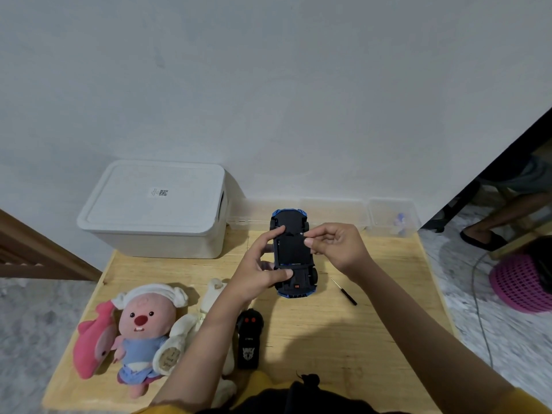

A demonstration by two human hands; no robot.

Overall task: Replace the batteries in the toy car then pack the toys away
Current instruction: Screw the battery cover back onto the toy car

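**Toy car held belly-up above the table**

The blue toy car (293, 256) is upside down, its long axis running away from the person towards the wall. The left hand (259, 264) grips its left side; the right hand (336, 246) pinches at the black underside. A screwdriver (344, 291) lies just right, on the wooden table (388, 309).
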